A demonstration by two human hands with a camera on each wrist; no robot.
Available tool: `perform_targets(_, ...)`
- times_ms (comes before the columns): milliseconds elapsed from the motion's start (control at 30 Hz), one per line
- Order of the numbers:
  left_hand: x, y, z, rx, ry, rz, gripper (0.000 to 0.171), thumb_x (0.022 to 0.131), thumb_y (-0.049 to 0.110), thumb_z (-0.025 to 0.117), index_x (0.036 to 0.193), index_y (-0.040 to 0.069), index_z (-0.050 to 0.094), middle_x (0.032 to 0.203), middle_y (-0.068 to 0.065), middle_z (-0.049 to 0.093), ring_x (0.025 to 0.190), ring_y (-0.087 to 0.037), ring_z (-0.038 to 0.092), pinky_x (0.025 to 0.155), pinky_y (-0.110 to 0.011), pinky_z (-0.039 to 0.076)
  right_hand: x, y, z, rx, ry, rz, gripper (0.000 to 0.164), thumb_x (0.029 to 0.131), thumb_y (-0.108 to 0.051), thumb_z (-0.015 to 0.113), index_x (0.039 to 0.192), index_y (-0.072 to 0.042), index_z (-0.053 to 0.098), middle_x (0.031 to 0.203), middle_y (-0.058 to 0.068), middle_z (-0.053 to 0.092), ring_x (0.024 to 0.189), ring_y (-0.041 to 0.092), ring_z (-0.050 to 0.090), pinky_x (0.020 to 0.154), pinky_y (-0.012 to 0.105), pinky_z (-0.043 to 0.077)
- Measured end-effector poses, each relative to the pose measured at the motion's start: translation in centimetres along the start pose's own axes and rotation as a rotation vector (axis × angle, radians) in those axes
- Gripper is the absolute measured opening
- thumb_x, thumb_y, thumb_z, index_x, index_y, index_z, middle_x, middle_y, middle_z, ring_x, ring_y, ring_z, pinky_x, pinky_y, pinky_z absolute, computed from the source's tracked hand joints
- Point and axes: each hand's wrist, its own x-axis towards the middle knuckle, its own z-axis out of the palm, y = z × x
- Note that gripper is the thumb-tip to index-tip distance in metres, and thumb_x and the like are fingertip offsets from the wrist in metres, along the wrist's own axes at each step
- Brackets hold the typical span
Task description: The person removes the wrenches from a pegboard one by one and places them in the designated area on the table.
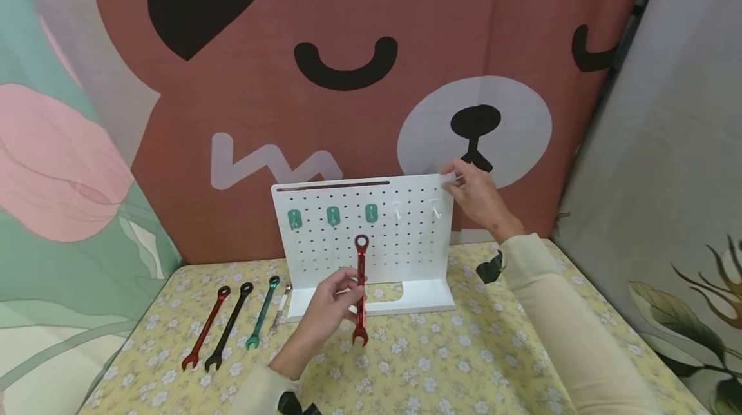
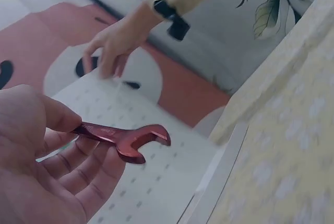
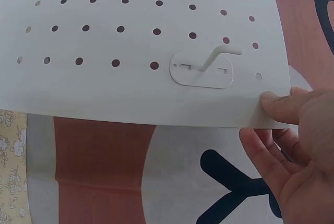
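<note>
My left hand (image 1: 324,304) holds a red combination wrench (image 1: 361,267) upright before the white pegboard (image 1: 339,250), ring end up and open end down. In the left wrist view, the thumb and fingers pinch the wrench's shaft (image 2: 99,131) close to its open jaw. At the board's upper right corner, my right hand (image 1: 480,197) pinches the edge, thumb (image 3: 279,106) on the front face and fingers behind. Three green hooks, one of them a left hook (image 1: 294,219), and two white hooks, including the right one (image 1: 436,210), line the board's upper part.
Left of the board, a red wrench (image 1: 205,330), a black wrench (image 1: 230,326), a green wrench (image 1: 264,312) and a smaller silver wrench (image 1: 282,307) lie on the floral tablecloth (image 1: 429,370). A bear-print cloth (image 1: 243,99) hangs close behind the board.
</note>
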Motion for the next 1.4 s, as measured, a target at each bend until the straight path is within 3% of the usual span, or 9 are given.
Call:
perform_targets(333, -4.0, 1.0, -8.0, 0.100, 0.188, -0.071, 0.024, 0.103, 0.006, 0.063, 0.124, -0.004, 0.061, 0.099, -0.015, 0.062, 0.081, -0.026, 0.066, 0.063, -0.038, 0.059, 0.0, 0.2, -0.4, -0.009, -0.001, 0.002, 0.022, 0.101, -0.005, 0.066, 0.123, -0.008, 0.062, 0.120, 0.020, 0.060, 0.106, 0.038, 0.063, 0.082, 0.052, 0.056)
perform_targets(600, -6.0, 0.5, -14.7, 0.317, 0.296, -0.172, 0.032, 0.106, 0.017, 0.060, 0.132, -0.002, 0.059, 0.103, -0.012, 0.064, 0.086, -0.025, 0.063, 0.065, -0.041, 0.058, 0.2, 0.6, -0.4, -0.022, 0.010, -0.006, 0.023, 0.100, -0.004, 0.067, 0.123, -0.009, 0.063, 0.117, 0.019, 0.062, 0.104, 0.037, 0.064, 0.081, 0.052, 0.057)
perform_targets(833, -7.1, -1.0, -19.7, 0.547, 0.282, -0.268, 0.039, 0.108, 0.019, 0.055, 0.136, -0.008, 0.053, 0.112, -0.016, 0.061, 0.093, -0.026, 0.062, 0.066, -0.039, 0.054, 0.1, 0.6, -0.1, -0.013, 0.006, -0.001, 0.023, 0.101, -0.004, 0.066, 0.123, -0.009, 0.063, 0.119, 0.019, 0.061, 0.105, 0.037, 0.064, 0.081, 0.052, 0.057)
perform_targets(1033, -7.2, -2.2, -23.3, 0.703, 0.261, -0.274, 0.037, 0.108, 0.014, 0.050, 0.134, -0.012, 0.054, 0.107, -0.016, 0.062, 0.085, -0.024, 0.057, 0.066, -0.039, 0.046, -0.1, 0.6, -0.4, -0.016, 0.006, 0.004, 0.023, 0.101, -0.005, 0.066, 0.124, -0.009, 0.063, 0.120, 0.020, 0.061, 0.107, 0.037, 0.064, 0.082, 0.053, 0.057)
perform_targets(1267, -6.4, -3.5, -26.0, 0.785, 0.256, -0.294, 0.040, 0.107, 0.015, 0.048, 0.131, -0.017, 0.051, 0.105, -0.021, 0.061, 0.079, -0.025, 0.053, 0.064, -0.039, 0.044, -0.2, 0.6, -1.1, -0.020, 0.000, 0.009, 0.023, 0.101, -0.004, 0.066, 0.124, -0.008, 0.063, 0.119, 0.021, 0.060, 0.107, 0.038, 0.063, 0.081, 0.053, 0.057)
perform_targets(1400, -6.4, -3.8, -26.9, 0.816, 0.225, -0.304, 0.037, 0.105, 0.012, 0.047, 0.127, -0.017, 0.053, 0.090, -0.015, 0.060, 0.068, -0.023, 0.048, 0.060, -0.038, 0.042, -0.3, 0.6, -0.9, -0.009, -0.008, -0.003, 0.023, 0.101, -0.004, 0.066, 0.124, -0.008, 0.062, 0.119, 0.020, 0.060, 0.108, 0.038, 0.063, 0.081, 0.053, 0.057)
